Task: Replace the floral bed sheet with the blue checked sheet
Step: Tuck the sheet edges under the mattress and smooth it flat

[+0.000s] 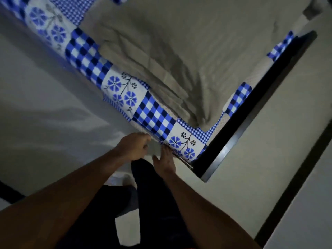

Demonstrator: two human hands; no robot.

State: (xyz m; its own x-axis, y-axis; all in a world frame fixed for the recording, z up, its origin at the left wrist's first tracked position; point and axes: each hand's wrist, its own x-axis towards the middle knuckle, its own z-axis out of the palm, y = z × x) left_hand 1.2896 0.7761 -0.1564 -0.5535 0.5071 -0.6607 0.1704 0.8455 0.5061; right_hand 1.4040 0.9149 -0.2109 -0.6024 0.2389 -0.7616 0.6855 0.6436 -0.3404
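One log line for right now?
left hand curled at blue checked sheet edge, grip unclear | right hand flat against sheet | blanket on bed

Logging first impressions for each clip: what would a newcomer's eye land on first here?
The blue checked sheet with flower patches, running diagonally from upper left to lower centre, stands out in the dim room. A rumpled grey cloth lies above it. Both hands meet at the sheet's lower edge near its corner: the left hand curled, the right hand flat.

No text, label, brand, number or sign can be read anywhere here.
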